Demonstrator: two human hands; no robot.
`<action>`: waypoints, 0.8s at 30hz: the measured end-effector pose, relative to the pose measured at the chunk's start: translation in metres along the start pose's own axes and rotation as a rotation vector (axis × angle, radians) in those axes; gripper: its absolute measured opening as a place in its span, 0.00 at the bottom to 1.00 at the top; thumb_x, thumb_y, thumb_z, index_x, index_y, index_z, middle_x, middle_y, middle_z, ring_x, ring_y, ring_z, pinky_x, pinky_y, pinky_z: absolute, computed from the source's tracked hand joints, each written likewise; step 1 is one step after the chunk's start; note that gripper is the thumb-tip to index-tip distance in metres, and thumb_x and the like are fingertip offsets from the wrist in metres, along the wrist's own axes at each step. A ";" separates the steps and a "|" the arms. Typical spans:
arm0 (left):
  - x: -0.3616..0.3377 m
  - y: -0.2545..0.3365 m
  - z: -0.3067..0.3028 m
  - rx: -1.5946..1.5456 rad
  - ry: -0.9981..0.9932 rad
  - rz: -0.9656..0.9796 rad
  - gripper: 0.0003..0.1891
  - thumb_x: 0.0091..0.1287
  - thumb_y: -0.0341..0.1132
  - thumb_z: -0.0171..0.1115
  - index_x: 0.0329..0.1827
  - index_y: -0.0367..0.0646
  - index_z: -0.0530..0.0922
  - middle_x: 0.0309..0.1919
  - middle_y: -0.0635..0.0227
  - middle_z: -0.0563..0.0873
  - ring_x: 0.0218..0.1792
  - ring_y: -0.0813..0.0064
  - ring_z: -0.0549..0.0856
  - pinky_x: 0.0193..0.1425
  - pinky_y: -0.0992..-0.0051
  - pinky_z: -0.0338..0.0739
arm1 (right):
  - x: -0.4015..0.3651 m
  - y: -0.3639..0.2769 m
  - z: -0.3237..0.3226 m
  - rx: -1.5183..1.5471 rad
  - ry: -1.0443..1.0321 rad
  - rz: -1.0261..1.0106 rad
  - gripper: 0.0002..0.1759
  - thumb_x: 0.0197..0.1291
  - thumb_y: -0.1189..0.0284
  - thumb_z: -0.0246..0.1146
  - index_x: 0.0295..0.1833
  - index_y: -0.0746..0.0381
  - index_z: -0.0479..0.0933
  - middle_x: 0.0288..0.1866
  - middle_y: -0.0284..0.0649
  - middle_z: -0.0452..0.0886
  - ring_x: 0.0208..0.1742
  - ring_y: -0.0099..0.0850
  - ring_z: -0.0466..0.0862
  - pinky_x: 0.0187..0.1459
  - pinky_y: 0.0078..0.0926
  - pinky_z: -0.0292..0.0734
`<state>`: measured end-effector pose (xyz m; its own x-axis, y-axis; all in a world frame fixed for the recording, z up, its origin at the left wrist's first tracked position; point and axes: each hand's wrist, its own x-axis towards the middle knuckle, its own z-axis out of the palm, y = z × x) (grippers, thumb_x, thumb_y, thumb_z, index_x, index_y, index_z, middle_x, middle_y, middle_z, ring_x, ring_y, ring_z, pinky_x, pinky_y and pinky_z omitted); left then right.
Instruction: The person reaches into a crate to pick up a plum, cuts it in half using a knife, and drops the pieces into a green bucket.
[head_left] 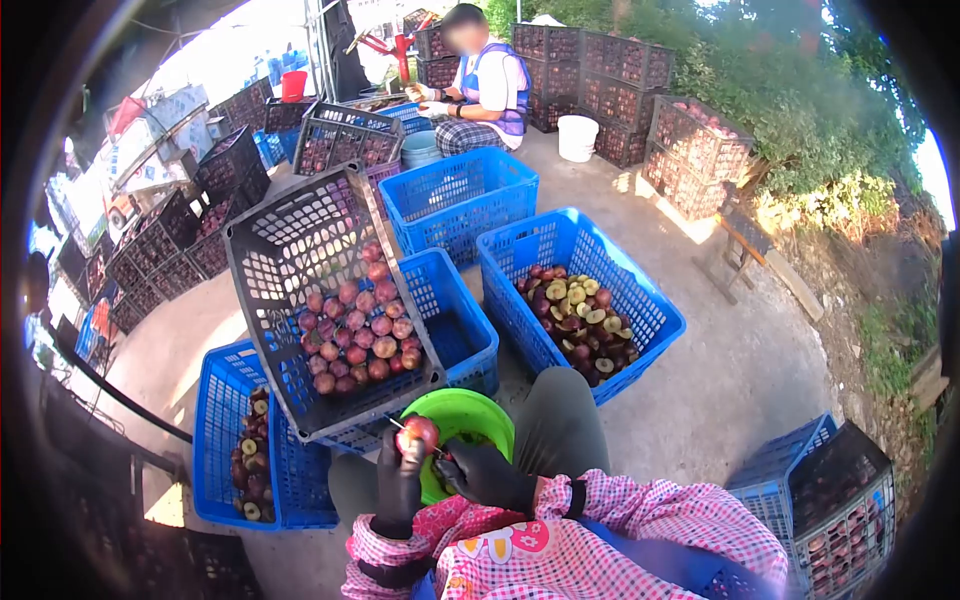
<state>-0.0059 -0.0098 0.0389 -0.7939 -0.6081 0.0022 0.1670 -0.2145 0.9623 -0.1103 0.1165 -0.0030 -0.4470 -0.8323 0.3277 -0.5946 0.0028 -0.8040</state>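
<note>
My left hand (400, 490), in a dark glove, is closed around a red plum (418, 432) above the rim of a bright green bucket (498, 412). My right hand (488, 474), gloved too, is closed beside the plum. A thin metal blade, apparently of a small knife (440, 453), runs from it across the fruit; the handle is hidden in the fingers. Just beyond the bucket, a tilted black crate (285, 225) holds many whole plums (360, 335). At the right, a blue crate (630, 275) contains cut plums (585, 310) with yellow flesh showing.
The black crate rests on blue crates (465, 300). Another blue crate (225, 400) with cut plums stands at the left. A co-worker (490, 90) sits farther back near a white bucket (577, 138). Stacked fruit crates (625, 95) and a small bench (740, 240) line the right side.
</note>
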 end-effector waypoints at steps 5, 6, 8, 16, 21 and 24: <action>0.004 0.001 -0.001 0.197 0.011 0.163 0.27 0.74 0.46 0.58 0.67 0.35 0.68 0.56 0.59 0.80 0.53 0.68 0.80 0.60 0.69 0.75 | 0.007 -0.011 -0.005 0.045 0.031 -0.021 0.12 0.68 0.65 0.60 0.45 0.63 0.72 0.28 0.54 0.80 0.28 0.55 0.81 0.30 0.49 0.72; 0.004 -0.006 -0.002 0.199 0.007 0.163 0.27 0.74 0.46 0.58 0.67 0.35 0.68 0.56 0.59 0.80 0.53 0.68 0.80 0.60 0.69 0.75 | 0.009 -0.011 -0.004 0.055 0.072 -0.064 0.13 0.70 0.63 0.59 0.43 0.63 0.71 0.26 0.54 0.79 0.24 0.55 0.80 0.26 0.50 0.70; 0.001 -0.014 -0.003 -0.289 0.013 -0.091 0.26 0.74 0.44 0.57 0.68 0.36 0.68 0.56 0.58 0.80 0.53 0.69 0.80 0.60 0.69 0.75 | 0.007 -0.005 0.002 0.029 0.068 -0.050 0.13 0.70 0.63 0.59 0.43 0.62 0.71 0.25 0.54 0.79 0.24 0.55 0.80 0.26 0.51 0.71; -0.008 -0.006 -0.005 -0.279 0.003 -0.033 0.24 0.74 0.44 0.59 0.65 0.36 0.71 0.55 0.58 0.80 0.55 0.67 0.80 0.64 0.66 0.72 | 0.003 -0.016 -0.001 -0.040 -0.039 -0.005 0.13 0.68 0.63 0.61 0.45 0.63 0.72 0.28 0.52 0.80 0.27 0.53 0.82 0.29 0.49 0.72; -0.009 -0.020 -0.012 0.232 0.097 0.074 0.22 0.74 0.40 0.59 0.65 0.36 0.71 0.54 0.58 0.82 0.54 0.64 0.82 0.61 0.67 0.74 | -0.001 -0.008 0.010 0.022 -0.029 0.072 0.15 0.70 0.61 0.57 0.49 0.62 0.71 0.26 0.54 0.80 0.26 0.55 0.82 0.28 0.50 0.73; -0.002 -0.010 -0.018 0.663 0.036 0.079 0.23 0.72 0.38 0.61 0.66 0.37 0.69 0.55 0.57 0.81 0.55 0.64 0.81 0.60 0.67 0.74 | 0.000 0.006 0.013 0.144 -0.107 0.136 0.16 0.72 0.60 0.56 0.48 0.63 0.72 0.24 0.53 0.79 0.25 0.53 0.81 0.28 0.48 0.72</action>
<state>0.0044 -0.0201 0.0240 -0.7722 -0.6301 0.0816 -0.1797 0.3398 0.9232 -0.1055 0.1091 -0.0145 -0.4386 -0.8838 0.1627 -0.4288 0.0467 -0.9022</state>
